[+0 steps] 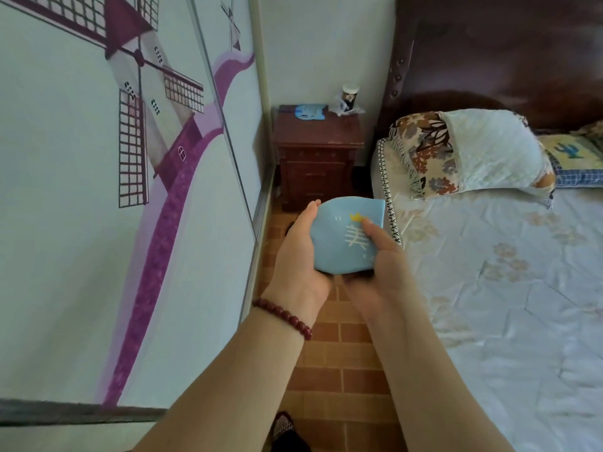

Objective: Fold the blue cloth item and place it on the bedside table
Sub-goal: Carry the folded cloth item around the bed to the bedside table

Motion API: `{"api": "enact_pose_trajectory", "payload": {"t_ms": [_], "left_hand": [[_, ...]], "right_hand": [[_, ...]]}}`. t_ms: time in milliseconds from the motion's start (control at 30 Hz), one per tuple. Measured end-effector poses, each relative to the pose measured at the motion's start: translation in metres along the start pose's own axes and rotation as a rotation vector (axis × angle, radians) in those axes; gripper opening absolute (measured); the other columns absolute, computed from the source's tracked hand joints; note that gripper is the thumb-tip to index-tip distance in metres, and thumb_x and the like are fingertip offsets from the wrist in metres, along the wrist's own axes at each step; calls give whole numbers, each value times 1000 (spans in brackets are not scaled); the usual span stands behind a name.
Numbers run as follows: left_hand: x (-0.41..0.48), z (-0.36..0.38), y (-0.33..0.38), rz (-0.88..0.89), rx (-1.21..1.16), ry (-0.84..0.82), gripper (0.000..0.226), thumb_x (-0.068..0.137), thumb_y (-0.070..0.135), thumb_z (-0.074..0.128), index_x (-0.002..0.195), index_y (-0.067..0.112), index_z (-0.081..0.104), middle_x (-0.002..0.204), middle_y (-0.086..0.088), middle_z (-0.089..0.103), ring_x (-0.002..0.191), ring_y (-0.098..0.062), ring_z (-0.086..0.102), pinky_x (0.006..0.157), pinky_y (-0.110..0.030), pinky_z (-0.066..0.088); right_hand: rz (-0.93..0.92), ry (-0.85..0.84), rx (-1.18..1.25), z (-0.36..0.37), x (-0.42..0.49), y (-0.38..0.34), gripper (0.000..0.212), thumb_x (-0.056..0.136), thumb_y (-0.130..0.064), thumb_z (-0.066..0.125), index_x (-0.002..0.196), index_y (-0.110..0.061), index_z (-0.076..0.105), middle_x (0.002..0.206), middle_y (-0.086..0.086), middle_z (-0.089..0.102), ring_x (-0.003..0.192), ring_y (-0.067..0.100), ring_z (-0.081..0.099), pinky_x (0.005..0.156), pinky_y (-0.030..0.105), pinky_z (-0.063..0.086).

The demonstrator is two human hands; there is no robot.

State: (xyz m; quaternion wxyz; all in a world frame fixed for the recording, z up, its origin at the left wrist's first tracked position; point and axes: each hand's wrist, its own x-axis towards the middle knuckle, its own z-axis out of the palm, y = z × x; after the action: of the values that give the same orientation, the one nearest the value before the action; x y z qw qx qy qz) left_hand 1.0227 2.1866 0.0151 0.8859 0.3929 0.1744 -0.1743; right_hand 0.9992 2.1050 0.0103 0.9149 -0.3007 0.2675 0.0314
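Blue cloth (339, 236): folded small, held in mid-air over the brick floor (339, 363)
Left hand (300, 256): fingers cupped beneath it
Right hand (381, 265): fingers pressed on top
Bedside table (318, 158): well ahead

both forearms reach forward, hands brought together at chest height.
the left hand (301, 252) cups from the left, palm turned inward, fingers extended; the right hand (383, 256) grips from the right, thumb pressed on top, fingers curled underneath.

jar (350, 96) label: too small | right hand (378, 272) fingers: perhaps under blue cloth (342, 236)
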Motion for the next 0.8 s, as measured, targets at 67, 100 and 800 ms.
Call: {"api": "enact_pose_trajectory", "payload": {"t_ms": [67,100,800], "left_hand": [[19,8,8,-8,-17,11,27,90,38,54,99,19,71,84,-8,74,68,-23,70,63,-37,59],[28,13,9,-27,-17,7,31,88,39,55,109,20,67,92,-10,72,74,-24,69,70,-39,58],[285,197,23,-146,29,-83,45,86,49,55,104,9,68,86,-13,76,74,-27,72,64,-39,60]], "right_hand": [[-8,4,19,11,18,-7,33,87,-18,60,118,-7,59,113,18,69,95,30,69,67,38,60],[-15,10,26,15,26,-13,31,87,-18,60,116,-6,60,112,18,70,93,30,70,67,38,60],[-121,-2,79,46,260,-215,22,89,-18,57,106,-5,63,82,14,76,69,27,73,56,39,60]]}}
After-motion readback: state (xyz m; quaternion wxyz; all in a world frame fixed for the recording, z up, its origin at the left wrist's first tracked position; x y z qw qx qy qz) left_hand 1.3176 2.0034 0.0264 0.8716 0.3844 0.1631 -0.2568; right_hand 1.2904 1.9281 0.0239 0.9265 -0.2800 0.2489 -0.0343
